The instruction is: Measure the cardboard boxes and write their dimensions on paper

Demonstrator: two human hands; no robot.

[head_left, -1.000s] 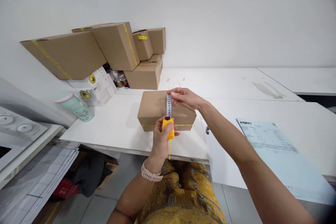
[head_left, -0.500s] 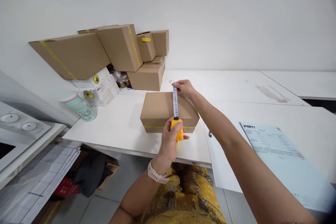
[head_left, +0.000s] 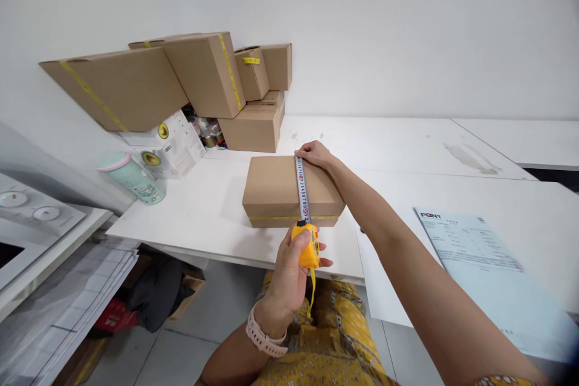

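The left hand (head_left: 289, 274) grips 1 yellow tape measure (head_left: 309, 253); the right hand (head_left: 316, 154) pinches its blade (head_left: 302, 187), which crosses 1 cardboard box (head_left: 271, 184).

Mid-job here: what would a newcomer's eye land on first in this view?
Probably the bright yellow tape measure in the left hand, its numbered silver blade stretched across a brown cardboard box to the right hand near the box's far edge. Next, perhaps, the mint-green cylindrical tumbler at the left end of the white table, and the pile of brown cardboard cartons at the back left.
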